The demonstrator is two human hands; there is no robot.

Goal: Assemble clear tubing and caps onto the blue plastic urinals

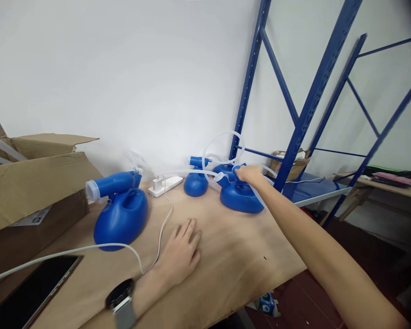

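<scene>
Brown tabletop (236,265) under three blue jugs (122,221), white power strip (166,185), dark phone (34,292), cardboard box (27,192).

A squat, glossy blue plastic jug (241,200) sits upright on the desk, its top gripped beneath the right hand (250,174) fingers (241,171). Clear tubing (226,133) loops upward just beyond them.

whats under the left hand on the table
The left hand lies flat, palm down, on the brown tabletop. A white cable reaches its wrist; whether it runs beneath is hidden, as is anything under the palm.
</scene>
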